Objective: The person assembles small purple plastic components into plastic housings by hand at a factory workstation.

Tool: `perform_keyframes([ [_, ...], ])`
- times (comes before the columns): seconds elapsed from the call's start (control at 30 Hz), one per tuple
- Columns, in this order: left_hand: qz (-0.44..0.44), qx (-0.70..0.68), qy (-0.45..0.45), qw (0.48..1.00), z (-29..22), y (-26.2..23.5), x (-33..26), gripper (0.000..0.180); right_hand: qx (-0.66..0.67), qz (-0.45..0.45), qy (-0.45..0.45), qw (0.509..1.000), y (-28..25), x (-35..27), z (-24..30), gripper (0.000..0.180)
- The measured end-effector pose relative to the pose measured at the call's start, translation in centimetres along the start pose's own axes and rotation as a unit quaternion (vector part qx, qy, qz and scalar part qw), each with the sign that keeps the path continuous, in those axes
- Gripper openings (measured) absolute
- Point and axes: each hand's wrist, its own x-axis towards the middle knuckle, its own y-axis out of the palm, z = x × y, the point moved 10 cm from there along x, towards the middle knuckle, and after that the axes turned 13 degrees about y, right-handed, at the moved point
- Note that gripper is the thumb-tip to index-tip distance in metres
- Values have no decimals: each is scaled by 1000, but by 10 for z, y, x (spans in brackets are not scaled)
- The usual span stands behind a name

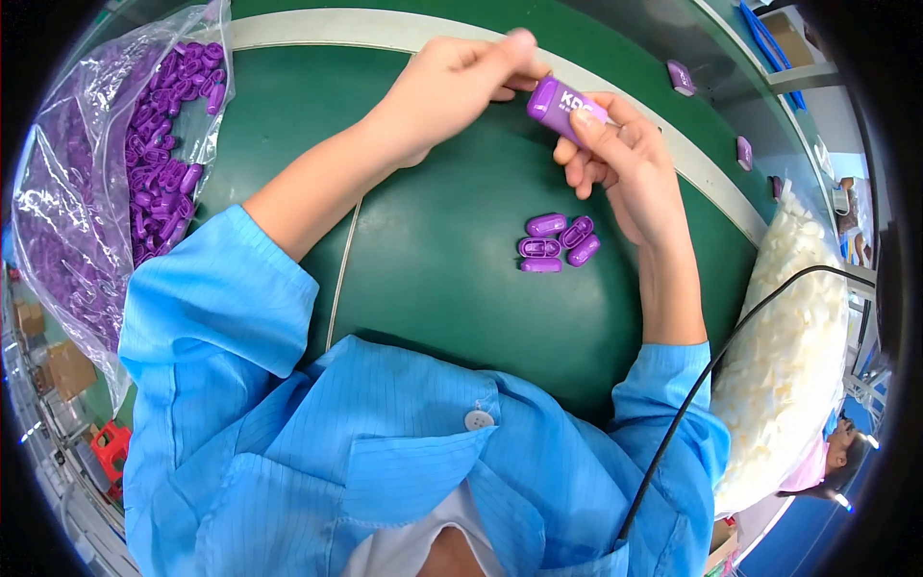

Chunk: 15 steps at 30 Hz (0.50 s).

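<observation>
Above the far part of the green table [452, 298], my right hand [625, 159] grips a small purple oblong case with pale printing [561, 108]. It tilts, its glossy rounded purple end pointing to the upper left. My left hand [452, 91] is closed close beside that end, thumb and fingers pressed together. Whatever lies between those fingertips, if anything, is hidden. Below my right hand, several loose purple caps [545, 225] lie in a small cluster on the table. Some show their hollow insides, while others show smooth rounded backs.
At the left lies an opened clear plastic bag [72, 183] full of purple caps [154, 144]. A bulging bag of whitish pieces [784, 365] stands at the right, crossed by a black cable [687, 404]. Beyond the pale edge strip [327, 29], purple cases [681, 77] rest on a green surface.
</observation>
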Motion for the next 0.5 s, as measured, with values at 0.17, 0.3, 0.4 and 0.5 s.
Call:
perform_keyframes([
  [0.17, -2, -247, -56, 967, -3, 28, -10, 70, 48, 105, 70, 991, 41, -10, -16, 23],
  [0.3, -9, -225, -18, 974, -10, 31, -22, 65, 80, 126, 65, 987, 61, -18, -20, 19],
  [0.4, -61, -183, 67, 979, -28, 13, -27, 60, 89, 107, 54, 989, 72, -23, -18, 16],
  [0.5, -55, -179, 72, 980, -30, 14, -33, 57, 110, 86, 46, 989, 77, -32, -19, 13],
])
